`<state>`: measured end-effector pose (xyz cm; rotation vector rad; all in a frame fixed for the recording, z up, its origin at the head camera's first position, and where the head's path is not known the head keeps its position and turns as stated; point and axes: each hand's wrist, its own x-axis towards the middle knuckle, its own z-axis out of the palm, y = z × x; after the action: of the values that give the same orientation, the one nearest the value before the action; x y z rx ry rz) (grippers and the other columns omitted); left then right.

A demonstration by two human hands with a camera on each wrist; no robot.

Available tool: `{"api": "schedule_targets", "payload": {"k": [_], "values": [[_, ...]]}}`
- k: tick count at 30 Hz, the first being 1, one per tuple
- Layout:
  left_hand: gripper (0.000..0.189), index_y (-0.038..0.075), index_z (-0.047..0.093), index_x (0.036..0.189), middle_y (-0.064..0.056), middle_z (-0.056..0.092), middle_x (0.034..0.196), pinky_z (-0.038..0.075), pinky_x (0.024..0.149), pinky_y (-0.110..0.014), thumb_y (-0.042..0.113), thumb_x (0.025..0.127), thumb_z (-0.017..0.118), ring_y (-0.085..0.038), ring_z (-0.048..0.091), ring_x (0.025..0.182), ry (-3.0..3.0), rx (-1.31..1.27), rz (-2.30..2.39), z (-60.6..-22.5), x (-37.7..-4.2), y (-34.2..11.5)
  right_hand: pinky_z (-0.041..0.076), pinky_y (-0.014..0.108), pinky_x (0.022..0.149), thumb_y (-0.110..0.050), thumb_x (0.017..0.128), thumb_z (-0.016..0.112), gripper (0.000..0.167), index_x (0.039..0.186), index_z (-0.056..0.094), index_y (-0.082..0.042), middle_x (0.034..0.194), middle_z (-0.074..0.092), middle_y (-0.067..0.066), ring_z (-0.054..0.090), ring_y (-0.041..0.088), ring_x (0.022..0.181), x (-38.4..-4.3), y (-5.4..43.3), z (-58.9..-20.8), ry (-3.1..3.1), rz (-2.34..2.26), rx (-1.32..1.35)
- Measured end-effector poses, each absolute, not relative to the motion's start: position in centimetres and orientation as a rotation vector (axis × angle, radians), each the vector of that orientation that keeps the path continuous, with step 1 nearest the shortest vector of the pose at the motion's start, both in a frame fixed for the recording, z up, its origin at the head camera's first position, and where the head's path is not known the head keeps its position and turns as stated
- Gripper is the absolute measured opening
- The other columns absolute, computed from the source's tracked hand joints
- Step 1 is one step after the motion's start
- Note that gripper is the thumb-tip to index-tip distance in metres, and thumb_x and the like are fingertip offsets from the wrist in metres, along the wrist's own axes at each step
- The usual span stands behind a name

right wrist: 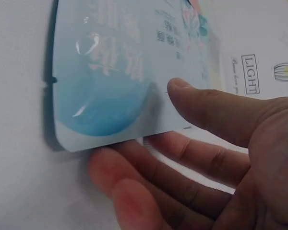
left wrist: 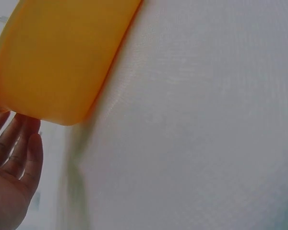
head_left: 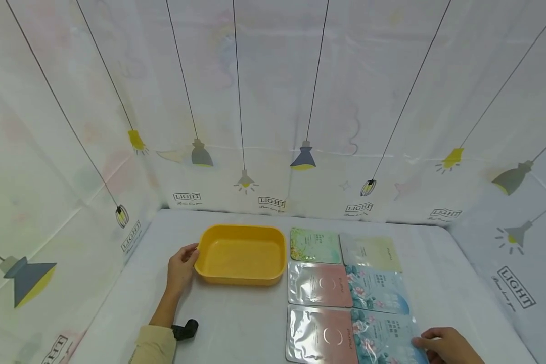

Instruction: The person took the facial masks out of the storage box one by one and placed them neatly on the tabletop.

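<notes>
A yellow plastic basin (head_left: 240, 279) stands toward the back left of the white table. My left hand (head_left: 181, 268) holds its left end, thumb and fingers at the rim. In the left wrist view the fingers (left wrist: 32, 158) reach up to the basin wall (left wrist: 62, 62), some tips hidden behind it. At the front right, my right hand (head_left: 447, 346) pinches the right edge of a blue floral sachet (head_left: 387, 334). In the right wrist view the thumb (right wrist: 201, 103) lies over the sachet's printed face (right wrist: 120, 67), with the other fingers under its edge.
Left of that sachet lies a pink and silver sachet (head_left: 320, 336). Behind them are another pink one (head_left: 318, 284) and another blue one (head_left: 376, 289). A green sachet (head_left: 315, 246) and a pale yellow one (head_left: 372, 253) form the back row. Lamp-printed curtains (head_left: 273, 101) enclose the table.
</notes>
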<state>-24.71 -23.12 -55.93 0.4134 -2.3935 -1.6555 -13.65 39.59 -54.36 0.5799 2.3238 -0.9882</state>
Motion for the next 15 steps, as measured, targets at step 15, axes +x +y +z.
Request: {"api": "schedule_targets", "payload": {"k": [15], "values": [[0.036, 0.003, 0.06, 0.128, -0.018, 0.063, 0.128, 0.05, 0.076, -0.013, 0.021, 0.098, 0.055, -0.031, 0.06, 0.109, -2.443, 0.512, -1.602, -54.6, -24.9, -22.8, 0.055, 0.033, 0.062, -0.043, 0.092, 0.062, 0.062, 0.109, 0.06, 0.016, 0.077, 0.068, 0.009, 0.064, 0.018, 0.068, -17.4, 40.7, -50.9, 2.453, -0.971, 0.533]]}}
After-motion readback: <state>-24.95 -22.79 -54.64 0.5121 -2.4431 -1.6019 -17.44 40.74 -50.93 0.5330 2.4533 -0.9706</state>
